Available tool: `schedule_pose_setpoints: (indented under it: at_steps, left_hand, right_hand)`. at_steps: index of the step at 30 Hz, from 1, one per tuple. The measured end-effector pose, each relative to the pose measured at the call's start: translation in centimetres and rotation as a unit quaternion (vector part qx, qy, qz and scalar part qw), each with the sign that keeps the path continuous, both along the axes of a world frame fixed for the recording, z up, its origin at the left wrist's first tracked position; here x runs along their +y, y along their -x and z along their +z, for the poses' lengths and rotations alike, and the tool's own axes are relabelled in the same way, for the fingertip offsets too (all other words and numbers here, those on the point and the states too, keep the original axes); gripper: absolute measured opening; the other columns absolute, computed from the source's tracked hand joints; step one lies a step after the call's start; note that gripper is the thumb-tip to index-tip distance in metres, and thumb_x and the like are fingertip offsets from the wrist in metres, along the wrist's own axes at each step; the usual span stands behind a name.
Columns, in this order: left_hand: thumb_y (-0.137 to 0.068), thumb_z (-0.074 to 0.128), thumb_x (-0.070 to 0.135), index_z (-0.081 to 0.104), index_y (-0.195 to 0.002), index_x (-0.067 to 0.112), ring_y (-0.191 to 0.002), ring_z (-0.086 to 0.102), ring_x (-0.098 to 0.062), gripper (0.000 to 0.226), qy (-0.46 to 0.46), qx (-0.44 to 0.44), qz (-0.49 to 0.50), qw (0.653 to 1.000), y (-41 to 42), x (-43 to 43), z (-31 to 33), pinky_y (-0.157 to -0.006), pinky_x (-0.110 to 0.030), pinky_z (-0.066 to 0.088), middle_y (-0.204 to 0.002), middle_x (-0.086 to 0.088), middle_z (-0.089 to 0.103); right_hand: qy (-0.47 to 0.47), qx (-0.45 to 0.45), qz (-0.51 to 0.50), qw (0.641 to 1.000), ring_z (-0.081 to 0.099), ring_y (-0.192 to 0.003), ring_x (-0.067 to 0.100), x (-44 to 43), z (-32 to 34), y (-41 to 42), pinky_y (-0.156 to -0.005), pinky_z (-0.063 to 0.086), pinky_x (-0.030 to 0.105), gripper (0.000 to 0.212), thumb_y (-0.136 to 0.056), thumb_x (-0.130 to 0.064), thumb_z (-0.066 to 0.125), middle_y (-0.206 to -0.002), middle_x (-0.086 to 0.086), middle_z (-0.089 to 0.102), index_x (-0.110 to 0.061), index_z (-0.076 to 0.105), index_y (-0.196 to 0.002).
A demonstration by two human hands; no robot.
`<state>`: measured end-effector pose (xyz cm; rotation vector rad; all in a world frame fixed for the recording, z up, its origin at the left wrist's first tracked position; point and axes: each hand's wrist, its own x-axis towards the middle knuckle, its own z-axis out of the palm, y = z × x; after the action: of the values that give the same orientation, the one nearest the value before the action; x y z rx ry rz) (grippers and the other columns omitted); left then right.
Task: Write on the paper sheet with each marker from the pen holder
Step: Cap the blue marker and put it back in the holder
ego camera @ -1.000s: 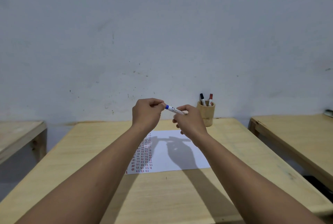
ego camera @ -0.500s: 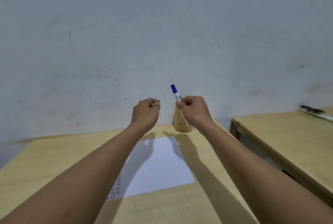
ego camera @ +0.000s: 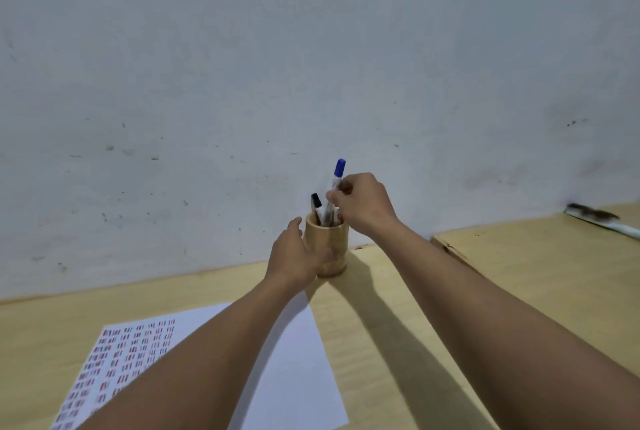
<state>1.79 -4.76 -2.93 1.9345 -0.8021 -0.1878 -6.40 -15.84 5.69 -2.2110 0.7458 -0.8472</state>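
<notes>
Lowering the capped blue marker point(ego camera: 335, 187) into the wooden pen holder point(ego camera: 327, 246), the right hand point(ego camera: 360, 203) pinches the barrel between thumb and fingertips, its grip pressed onto the marker with the blue cap pointing up and the lower end already inside the rim; the left hand point(ego camera: 298, 253) curls around the holder's near side, touching it and steadying it on the desk point(ego camera: 398, 308). A black-capped marker point(ego camera: 317, 204) stands in the holder just beside the blue one, and something reddish shows at the rim behind the right hand, too hidden to name. The paper sheet point(ego camera: 298, 370) lies nearer the person, partly under the left forearm, its left portion filled with rows of short red and dark strokes and the rest blank. The step in hand looks like returning the blue marker, so the next move probably calls for releasing it once it rests on the bottom, then pinching another marker by its upper barrel and lifting it straight up while the left hand keeps the holder from tipping
</notes>
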Motion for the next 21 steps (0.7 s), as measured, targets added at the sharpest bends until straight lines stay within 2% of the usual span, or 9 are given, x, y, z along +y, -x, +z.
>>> schedule_pose_setpoints:
  at_steps: [4,7,9,11,13,15,17,19,21]
  left_hand:
    - [-0.074,0.076,0.040,0.050,-0.136,0.019,-0.106,0.064,-0.020,0.070,0.014,-0.006,0.003,1.000,-0.4,-0.6,-0.9,-0.087,-0.037,0.055,-0.122,0.001,0.066]
    - [-0.079,0.071,0.036,0.058,-0.123,0.022,-0.097,0.066,-0.015,0.048,0.021,-0.005,0.003,1.000,-0.6,-0.8,-1.4,-0.078,-0.029,0.056,-0.110,0.006,0.069]
    - [-0.080,0.069,0.032,0.059,-0.117,0.025,-0.092,0.067,-0.012,0.039,0.033,0.002,0.001,0.999,-0.7,-0.8,-1.5,-0.072,-0.024,0.054,-0.103,0.010,0.068]
    - [-0.081,0.066,0.030,0.059,-0.110,0.028,-0.090,0.068,-0.012,0.030,0.041,0.006,0.001,0.999,-0.8,-0.8,-1.6,-0.071,-0.025,0.056,-0.099,0.011,0.067]
    - [-0.079,0.066,0.022,0.059,-0.108,0.028,-0.090,0.068,-0.013,0.031,0.040,0.011,-0.003,0.999,-0.9,-0.8,-1.6,-0.076,-0.032,0.059,-0.100,0.008,0.068]
    - [-0.075,0.068,0.014,0.060,-0.110,0.025,-0.090,0.067,-0.013,0.037,0.038,0.018,-0.005,0.999,-1.0,-0.8,-1.6,-0.080,-0.038,0.060,-0.100,0.007,0.069]
    - [-0.074,0.073,0.015,0.061,-0.110,0.023,-0.089,0.067,-0.012,0.039,0.045,0.020,-0.005,0.999,-1.0,-0.8,-1.7,-0.080,-0.038,0.059,-0.099,0.008,0.069]
    - [-0.073,0.077,0.022,0.062,-0.111,0.024,-0.089,0.067,-0.009,0.041,0.059,0.018,-0.008,0.998,-1.0,-0.8,-1.7,-0.076,-0.033,0.059,-0.099,0.010,0.069]
    - [-0.072,0.079,0.026,0.061,-0.114,0.026,-0.089,0.067,-0.005,0.045,0.070,0.020,-0.015,0.997,-0.8,-0.7,-1.7,-0.071,-0.027,0.059,-0.100,0.012,0.069]
  right_hand:
    - [0.011,0.061,0.012,0.998,0.048,-0.051,0.011,-0.4,-1.4,-1.2,-0.050,0.033,0.028,0.035,-0.089,-0.025,0.072,-0.052,-0.007,0.052,-0.017,0.060,-0.057]
    - [0.010,0.095,0.022,0.995,0.048,-0.055,0.016,-0.5,-1.9,-1.9,-0.053,0.036,0.029,0.032,-0.084,-0.026,0.075,-0.053,-0.002,0.053,-0.008,0.066,-0.060]
    - [0.008,0.105,0.025,0.994,0.044,-0.051,0.016,-0.5,-2.2,-2.2,-0.051,0.033,0.029,0.039,-0.081,-0.029,0.079,-0.044,-0.007,0.046,-0.010,0.059,-0.054]
    - [0.006,0.112,0.028,0.993,0.040,-0.046,0.013,-0.5,-2.3,-2.4,-0.050,0.031,0.028,0.046,-0.079,-0.033,0.081,-0.032,-0.010,0.039,-0.016,0.051,-0.047]
    - [-0.002,0.120,0.032,0.992,0.039,-0.046,0.013,-0.5,-2.2,-2.6,-0.049,0.030,0.027,0.046,-0.080,-0.032,0.079,-0.029,-0.012,0.039,-0.017,0.051,-0.046]
    - [-0.017,0.120,0.032,0.992,0.041,-0.051,0.016,-0.5,-1.9,-2.8,-0.052,0.032,0.026,0.035,-0.078,-0.023,0.070,-0.039,-0.010,0.042,-0.012,0.052,-0.050]
    - [-0.019,0.112,0.025,0.993,0.046,-0.062,0.020,-0.6,-1.6,-2.9,-0.058,0.036,0.029,0.011,-0.073,-0.012,0.056,-0.062,0.009,0.054,-0.007,0.062,-0.065]
    - [-0.001,0.093,0.013,0.996,0.059,-0.073,0.020,-0.9,-1.6,-3.0,-0.062,0.043,0.028,0.023,-0.075,-0.010,0.054,-0.081,0.008,0.066,-0.013,0.074,-0.089]
    - [0.029,0.095,0.004,0.995,0.065,-0.086,0.022,-1.4,-1.6,-2.9,-0.067,0.050,0.031,0.026,-0.081,-0.013,0.062,-0.092,0.002,0.068,-0.020,0.071,-0.103]
